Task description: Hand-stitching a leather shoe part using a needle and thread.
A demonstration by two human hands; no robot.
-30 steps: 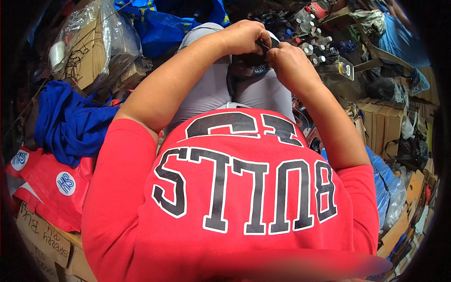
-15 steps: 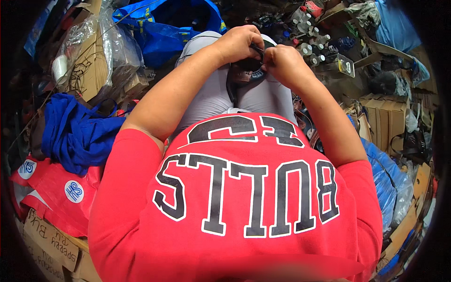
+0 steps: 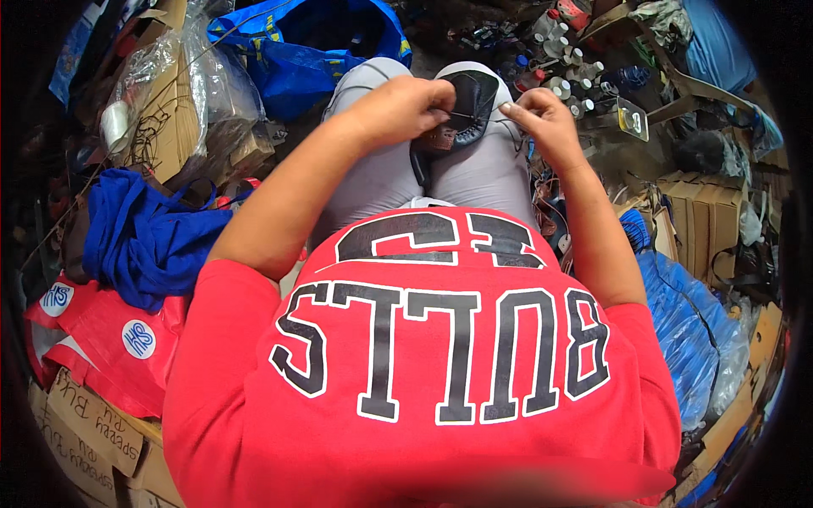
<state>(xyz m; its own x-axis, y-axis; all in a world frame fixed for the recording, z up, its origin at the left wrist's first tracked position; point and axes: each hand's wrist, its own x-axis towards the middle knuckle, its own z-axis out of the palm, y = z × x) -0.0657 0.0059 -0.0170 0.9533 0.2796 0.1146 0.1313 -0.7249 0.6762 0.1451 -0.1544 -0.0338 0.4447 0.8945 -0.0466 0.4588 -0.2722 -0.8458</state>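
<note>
A black leather shoe part (image 3: 471,95) with a stitched, ridged rim rests on my right thigh, near the knee. A brown patch (image 3: 438,138) shows at its left side. My left hand (image 3: 415,106) is at its left edge, fingers curled in and pinched together. A thin thread (image 3: 466,115) runs from these fingers across the dark piece toward the other side. Just beyond the right edge, my right hand (image 3: 544,120) pinches the thread between thumb and forefinger. The thread is so fine that its ends cannot be made out.
Past my knees lies an open blue bag (image 3: 318,55). Several small bottles (image 3: 572,76) stand at the far right. Clear plastic and cardboard (image 3: 174,110) lean at the left, above a blue cloth (image 3: 152,237). Blue plastic sheeting (image 3: 677,313) and stacked cardboard (image 3: 699,216) lie at the right.
My hands, close together over the shoe part before, have moved apart. The right has gone to the right and the left a little left and nearer, uncovering more of the black piece.
</note>
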